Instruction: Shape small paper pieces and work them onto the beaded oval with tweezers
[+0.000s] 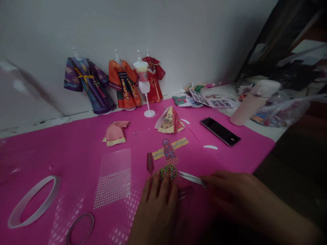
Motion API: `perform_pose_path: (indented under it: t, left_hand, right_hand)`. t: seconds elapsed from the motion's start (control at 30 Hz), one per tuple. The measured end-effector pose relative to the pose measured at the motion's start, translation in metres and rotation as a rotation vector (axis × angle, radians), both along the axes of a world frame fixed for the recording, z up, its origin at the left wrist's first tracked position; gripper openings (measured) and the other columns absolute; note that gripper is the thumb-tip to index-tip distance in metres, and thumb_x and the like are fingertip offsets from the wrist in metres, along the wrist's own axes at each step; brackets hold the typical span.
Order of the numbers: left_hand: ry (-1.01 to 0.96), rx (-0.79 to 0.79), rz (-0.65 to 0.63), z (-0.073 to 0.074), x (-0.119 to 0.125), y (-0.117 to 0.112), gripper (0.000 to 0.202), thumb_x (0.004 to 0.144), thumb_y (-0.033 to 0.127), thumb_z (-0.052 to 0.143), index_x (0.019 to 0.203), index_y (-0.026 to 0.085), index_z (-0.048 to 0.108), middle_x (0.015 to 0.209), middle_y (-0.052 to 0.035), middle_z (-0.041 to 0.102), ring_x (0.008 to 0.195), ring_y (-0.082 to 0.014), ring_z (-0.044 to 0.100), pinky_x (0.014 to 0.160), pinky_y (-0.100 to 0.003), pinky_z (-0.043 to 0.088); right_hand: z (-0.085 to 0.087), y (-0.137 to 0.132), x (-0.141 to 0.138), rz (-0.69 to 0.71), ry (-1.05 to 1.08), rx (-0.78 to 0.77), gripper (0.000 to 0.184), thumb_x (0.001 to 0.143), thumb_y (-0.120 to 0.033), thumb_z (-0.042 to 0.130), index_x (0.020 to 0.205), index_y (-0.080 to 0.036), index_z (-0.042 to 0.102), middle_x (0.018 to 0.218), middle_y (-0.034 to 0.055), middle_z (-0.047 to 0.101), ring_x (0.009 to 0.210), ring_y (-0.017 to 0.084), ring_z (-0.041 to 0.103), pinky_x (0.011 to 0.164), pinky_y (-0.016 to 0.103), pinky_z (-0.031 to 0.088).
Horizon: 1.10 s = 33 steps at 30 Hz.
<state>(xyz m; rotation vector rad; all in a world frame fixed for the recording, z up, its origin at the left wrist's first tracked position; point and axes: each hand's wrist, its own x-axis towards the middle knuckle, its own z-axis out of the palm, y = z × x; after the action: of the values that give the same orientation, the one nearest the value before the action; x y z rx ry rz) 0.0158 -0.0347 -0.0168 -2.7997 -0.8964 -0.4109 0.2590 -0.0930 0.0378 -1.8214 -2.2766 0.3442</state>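
Lying on the pink mat, a small green-rimmed oval piece [169, 171] is covered with multicoloured specks like beads. My left hand [159, 200] rests over its near side with fingers stretched out, partly hiding it. Between the fingers of my right hand [226, 187] is a pair of pale tweezers [192, 177], whose tips point left, close beside the oval piece. Just beyond lie a dark red pointed strip [150, 163], a patterned panel [169, 151] and a yellow band [182, 143] crossing behind it. A small dark strip [186, 192] is between my hands.
Doll robes [87, 86] and a bare doll stand [146, 89] line the wall. The mat also holds a pink doll top [116, 133], a doll skirt [170, 122], a dotted clear sheet [114, 182], a white ring [33, 202] and a phone [220, 131]. A bottle [251, 103] stands right.
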Motion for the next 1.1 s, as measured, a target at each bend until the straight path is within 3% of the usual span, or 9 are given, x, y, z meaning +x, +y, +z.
perform_pose_path:
  t: [0.13, 0.27, 0.4, 1.1]
  left_hand:
    - [0.046, -0.013, -0.009, -0.002, 0.000, -0.002, 0.055, 0.090, 0.048, 0.056, 0.132, 0.013, 0.056, 0.136, -0.0184, 0.061, 0.121, -0.0426, 0.057, 0.092, -0.056, 0.052]
    - [0.113, -0.082, 0.001, 0.002, 0.001, -0.004, 0.059, 0.083, 0.040, 0.061, 0.134, 0.013, 0.054, 0.140, -0.0181, 0.058, 0.125, -0.0459, 0.053, 0.096, -0.058, 0.050]
    - [0.138, -0.113, -0.005, 0.004, 0.002, -0.006, 0.057, 0.082, 0.038, 0.061, 0.134, 0.014, 0.054, 0.142, -0.0174, 0.057, 0.126, -0.0473, 0.053, 0.096, -0.059, 0.050]
    - [0.118, -0.049, -0.008, 0.004, 0.006, -0.006, 0.055, 0.083, 0.041, 0.058, 0.130, 0.012, 0.058, 0.138, -0.0193, 0.060, 0.118, -0.0433, 0.061, 0.090, -0.056, 0.056]
  right_hand:
    - [0.000, 0.015, -0.006, -0.034, -0.024, -0.119, 0.021, 0.084, -0.015, 0.058, 0.096, -0.030, 0.068, 0.082, -0.0014, 0.069, 0.067, 0.018, 0.065, 0.056, 0.029, 0.039]
    - [-0.004, 0.024, -0.011, -0.040, -0.053, -0.107, 0.026, 0.086, -0.017, 0.056, 0.103, -0.033, 0.067, 0.086, -0.0015, 0.070, 0.073, 0.020, 0.067, 0.058, 0.030, 0.036]
    - [-0.005, 0.029, -0.015, -0.027, -0.107, -0.124, 0.019, 0.087, -0.018, 0.055, 0.095, -0.030, 0.067, 0.082, -0.0005, 0.069, 0.069, 0.021, 0.067, 0.055, 0.031, 0.033]
    - [0.000, 0.036, -0.018, 0.003, -0.141, -0.148, 0.020, 0.088, -0.019, 0.057, 0.100, -0.030, 0.069, 0.084, 0.0010, 0.070, 0.070, 0.022, 0.066, 0.056, 0.031, 0.030]
